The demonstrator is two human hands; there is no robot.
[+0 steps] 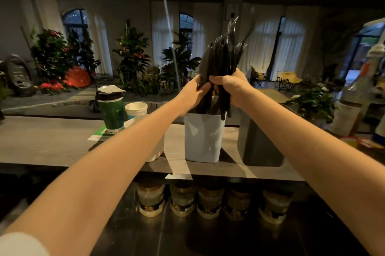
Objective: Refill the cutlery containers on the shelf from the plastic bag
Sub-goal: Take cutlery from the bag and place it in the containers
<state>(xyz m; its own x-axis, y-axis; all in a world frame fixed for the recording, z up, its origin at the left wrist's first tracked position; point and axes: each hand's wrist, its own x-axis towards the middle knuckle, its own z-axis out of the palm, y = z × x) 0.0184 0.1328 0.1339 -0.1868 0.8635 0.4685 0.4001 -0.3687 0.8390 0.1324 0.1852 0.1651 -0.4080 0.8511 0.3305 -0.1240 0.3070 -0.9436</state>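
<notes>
Head view: the left hand (192,93) and right hand (230,87) wrap 1 bundle of black cutlery (223,53) above the white container (203,137) on the shelf (52,143). Light, stiff, slippery pieces; a mid-bundle hold looks best.

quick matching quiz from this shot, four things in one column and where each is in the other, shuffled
1 black cutlery bundle
2 white container
3 dark grey container
4 jars

a below the shelf
b right of the white container
c gripped by left hand and right hand
d standing under the bundle

Pairs: 1-c, 2-d, 3-b, 4-a
</notes>
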